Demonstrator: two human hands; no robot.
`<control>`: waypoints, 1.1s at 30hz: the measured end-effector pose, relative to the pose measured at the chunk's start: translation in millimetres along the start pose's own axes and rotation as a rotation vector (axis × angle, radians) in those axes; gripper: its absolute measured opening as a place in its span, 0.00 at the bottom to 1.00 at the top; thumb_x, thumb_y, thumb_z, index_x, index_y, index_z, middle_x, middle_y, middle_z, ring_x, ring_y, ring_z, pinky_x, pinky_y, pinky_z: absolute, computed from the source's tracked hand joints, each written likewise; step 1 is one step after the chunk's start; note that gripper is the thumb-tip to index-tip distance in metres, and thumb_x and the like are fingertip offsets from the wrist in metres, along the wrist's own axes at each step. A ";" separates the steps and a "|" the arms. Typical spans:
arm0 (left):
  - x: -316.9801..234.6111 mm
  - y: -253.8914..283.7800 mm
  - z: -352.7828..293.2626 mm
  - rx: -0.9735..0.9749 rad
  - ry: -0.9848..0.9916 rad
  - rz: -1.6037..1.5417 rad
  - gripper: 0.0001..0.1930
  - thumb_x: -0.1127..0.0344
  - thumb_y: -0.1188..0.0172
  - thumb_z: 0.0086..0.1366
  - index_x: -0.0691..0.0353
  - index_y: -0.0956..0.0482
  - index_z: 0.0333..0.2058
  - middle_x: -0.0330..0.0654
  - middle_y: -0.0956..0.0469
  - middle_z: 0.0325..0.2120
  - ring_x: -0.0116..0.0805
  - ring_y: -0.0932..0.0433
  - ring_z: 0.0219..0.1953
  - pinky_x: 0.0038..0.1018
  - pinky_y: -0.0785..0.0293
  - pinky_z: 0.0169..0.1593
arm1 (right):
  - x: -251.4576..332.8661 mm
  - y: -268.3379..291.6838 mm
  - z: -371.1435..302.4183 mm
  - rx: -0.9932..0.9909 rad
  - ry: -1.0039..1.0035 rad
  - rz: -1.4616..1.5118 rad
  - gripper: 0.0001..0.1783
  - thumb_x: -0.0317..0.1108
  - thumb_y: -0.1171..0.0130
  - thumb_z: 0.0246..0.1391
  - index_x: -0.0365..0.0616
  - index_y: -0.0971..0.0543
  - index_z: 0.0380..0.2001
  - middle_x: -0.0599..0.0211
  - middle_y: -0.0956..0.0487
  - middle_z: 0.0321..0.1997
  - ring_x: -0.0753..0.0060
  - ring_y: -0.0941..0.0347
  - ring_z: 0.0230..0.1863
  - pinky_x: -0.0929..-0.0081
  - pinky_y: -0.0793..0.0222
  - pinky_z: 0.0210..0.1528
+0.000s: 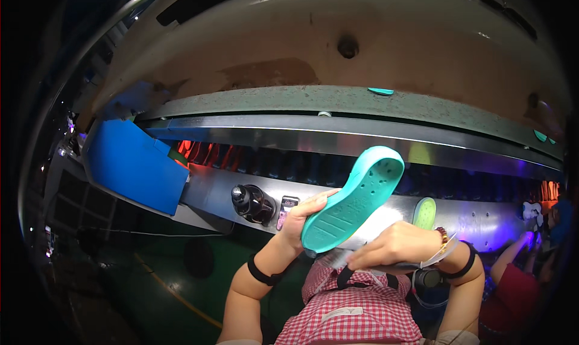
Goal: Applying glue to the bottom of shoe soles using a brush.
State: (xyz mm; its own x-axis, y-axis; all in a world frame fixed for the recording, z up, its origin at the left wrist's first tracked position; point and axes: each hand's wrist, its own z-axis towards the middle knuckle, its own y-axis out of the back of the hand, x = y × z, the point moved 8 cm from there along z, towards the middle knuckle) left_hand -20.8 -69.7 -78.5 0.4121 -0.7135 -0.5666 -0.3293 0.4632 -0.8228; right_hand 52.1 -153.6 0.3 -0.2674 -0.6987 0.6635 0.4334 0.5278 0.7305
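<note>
My left hand (295, 223) grips a turquoise clog-type shoe (353, 203) near its heel end. The shoe is tilted, its toe part with small holes pointing up and to the right. Lower right of the heel, my right hand (395, 247) is apart from the shoe, fingers bent and pressed together. A blurred greyish shape shows by its fingertips; what the fingers hold cannot be made out. On the metal ledge beyond my right hand lies a yellow-green shoe sole (424, 213).
A dark bottle (253, 205) and a phone (286, 211) sit on the metal ledge (208, 188) to the left. A blue box-like cover (136, 167) stands farther left. Beyond runs a conveyor belt (271, 101) with turquoise pieces (381, 91). Another person's arm (509, 257) is at right.
</note>
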 end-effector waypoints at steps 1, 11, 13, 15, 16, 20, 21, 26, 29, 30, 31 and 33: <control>1.4 0.4 -3.4 -0.028 0.039 -0.028 0.25 0.61 0.53 0.60 0.72 0.39 0.52 0.50 0.30 0.45 0.36 0.28 0.45 0.28 0.34 0.51 | 2.3 4.4 -2.2 -0.032 0.020 0.072 0.22 0.23 0.45 0.36 0.45 0.26 0.41 0.68 0.25 0.45 0.63 0.25 0.38 0.74 0.28 0.34; 15.0 0.6 -13.0 -0.171 0.240 0.166 0.23 0.63 0.50 0.60 0.72 0.37 0.51 0.50 0.29 0.44 0.34 0.26 0.42 0.26 0.30 0.47 | -4.9 7.6 -5.3 -0.010 -0.058 -0.092 0.16 0.29 0.48 0.42 0.48 0.24 0.39 0.70 0.24 0.44 0.65 0.24 0.36 0.73 0.28 0.31; 15.5 -4.7 -10.7 -0.163 0.243 0.150 0.23 0.64 0.50 0.60 0.72 0.37 0.51 0.50 0.29 0.44 0.33 0.26 0.42 0.26 0.30 0.47 | -12.4 12.8 -9.2 -0.055 -0.106 -0.009 0.18 0.29 0.50 0.40 0.50 0.24 0.40 0.72 0.25 0.45 0.66 0.24 0.34 0.75 0.28 0.30; 17.6 -1.1 -12.1 -0.181 0.292 0.223 0.22 0.64 0.50 0.60 0.70 0.36 0.51 0.49 0.28 0.44 0.33 0.26 0.42 0.25 0.30 0.47 | -4.6 3.4 -7.1 -0.003 -0.052 -0.147 0.18 0.28 0.48 0.40 0.49 0.24 0.39 0.72 0.25 0.45 0.66 0.24 0.32 0.76 0.28 0.28; 17.1 -0.5 -12.6 -0.177 0.292 0.222 0.22 0.64 0.50 0.60 0.70 0.36 0.51 0.49 0.28 0.44 0.33 0.26 0.42 0.25 0.30 0.47 | 4.2 -0.5 -1.5 0.045 0.007 -0.284 0.18 0.27 0.47 0.39 0.49 0.24 0.39 0.72 0.24 0.44 0.65 0.24 0.30 0.76 0.28 0.26; 15.7 2.2 -24.1 -0.240 0.304 0.232 0.22 0.64 0.48 0.60 0.70 0.34 0.50 0.48 0.28 0.44 0.32 0.26 0.42 0.25 0.30 0.47 | -5.8 22.1 -10.7 0.048 -0.237 -0.127 0.20 0.28 0.47 0.39 0.50 0.26 0.41 0.72 0.24 0.41 0.65 0.26 0.38 0.73 0.30 0.35; 13.7 -1.6 -22.2 -0.240 0.291 0.247 0.21 0.64 0.48 0.59 0.69 0.34 0.50 0.48 0.27 0.43 0.32 0.26 0.42 0.25 0.30 0.47 | -12.8 21.3 -15.2 0.022 -0.226 -0.111 0.20 0.27 0.47 0.39 0.51 0.26 0.41 0.73 0.24 0.41 0.65 0.26 0.38 0.73 0.30 0.34; 12.7 10.9 -26.7 -0.281 0.285 0.290 0.21 0.63 0.48 0.60 0.69 0.34 0.50 0.48 0.27 0.42 0.32 0.25 0.41 0.25 0.29 0.45 | -21.6 1.3 -23.9 0.201 -0.236 -0.167 0.19 0.27 0.47 0.40 0.48 0.26 0.41 0.68 0.25 0.44 0.64 0.27 0.40 0.72 0.30 0.35; 7.8 6.6 -30.2 -0.282 0.257 0.305 0.21 0.63 0.48 0.60 0.69 0.33 0.50 0.47 0.27 0.42 0.33 0.25 0.40 0.25 0.29 0.44 | -30.1 22.8 -27.3 -0.149 -0.154 -0.067 0.18 0.27 0.43 0.38 0.43 0.26 0.39 0.61 0.24 0.41 0.60 0.26 0.39 0.70 0.30 0.40; 4.3 6.3 -29.8 -0.304 0.246 0.349 0.21 0.63 0.48 0.60 0.69 0.33 0.49 0.47 0.27 0.42 0.33 0.25 0.40 0.25 0.28 0.44 | -35.1 18.2 -30.0 -0.150 -0.158 -0.072 0.18 0.27 0.43 0.38 0.43 0.26 0.39 0.61 0.24 0.41 0.60 0.26 0.39 0.70 0.30 0.40; 2.9 10.7 -28.5 -0.303 0.233 0.341 0.21 0.63 0.48 0.60 0.70 0.34 0.49 0.47 0.26 0.41 0.32 0.24 0.39 0.25 0.28 0.44 | -42.5 10.0 -32.7 -0.140 -0.177 0.013 0.16 0.27 0.43 0.41 0.42 0.26 0.38 0.59 0.24 0.40 0.59 0.26 0.39 0.70 0.30 0.40; 4.0 15.3 -31.1 -0.321 0.218 0.298 0.21 0.63 0.48 0.60 0.70 0.34 0.50 0.47 0.26 0.41 0.32 0.24 0.39 0.25 0.28 0.43 | -43.5 -0.9 -33.9 -0.146 -0.238 0.183 0.11 0.30 0.45 0.48 0.39 0.24 0.36 0.56 0.22 0.35 0.62 0.25 0.37 0.72 0.29 0.38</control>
State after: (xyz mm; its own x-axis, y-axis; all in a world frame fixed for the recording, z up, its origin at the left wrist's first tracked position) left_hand -50.6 -81.9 -92.1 0.0833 -0.6840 -0.7248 -0.6654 0.5032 -0.5514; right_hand 92.5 -140.0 -34.7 -0.3601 -0.4575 0.8130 0.6066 0.5473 0.5767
